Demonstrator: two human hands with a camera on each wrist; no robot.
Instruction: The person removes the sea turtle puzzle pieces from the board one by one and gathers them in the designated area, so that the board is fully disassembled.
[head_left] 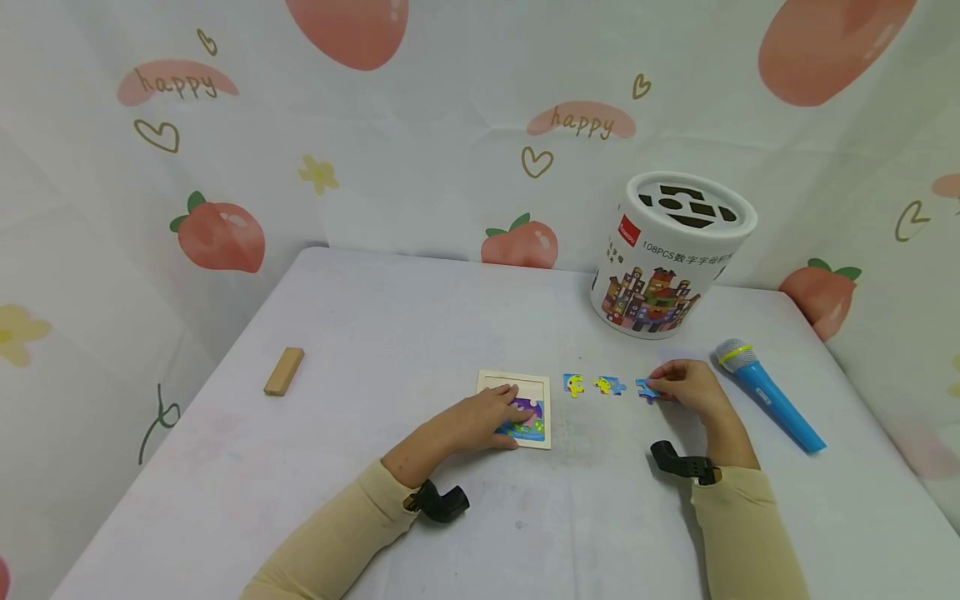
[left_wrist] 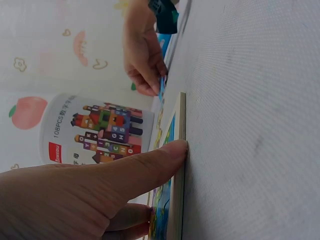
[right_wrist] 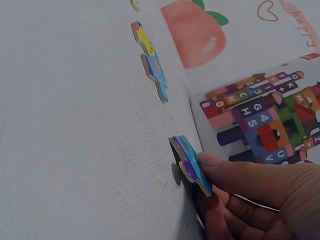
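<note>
A wooden jigsaw tray (head_left: 547, 417) with a pale rim lies on the table, part of its blue and purple picture filled in. My left hand (head_left: 480, 419) rests on it with fingers spread and covers its left part. In the left wrist view, the thumb (left_wrist: 150, 165) touches the tray's rim. To the right, my right hand (head_left: 693, 387) pinches a blue and purple puzzle piece (right_wrist: 189, 162) between thumb and fingers, tilted just above the table. Between tray and right hand lie a blue and yellow piece (head_left: 573, 384) and another yellow and blue piece (head_left: 611, 385).
A white tub (head_left: 667, 258) with a slotted lid stands at the back right. A blue toy microphone (head_left: 776, 400) lies right of my right hand. One wooden block (head_left: 284, 372) sits far left. Behind the table hangs a peach-print cloth (head_left: 420, 150).
</note>
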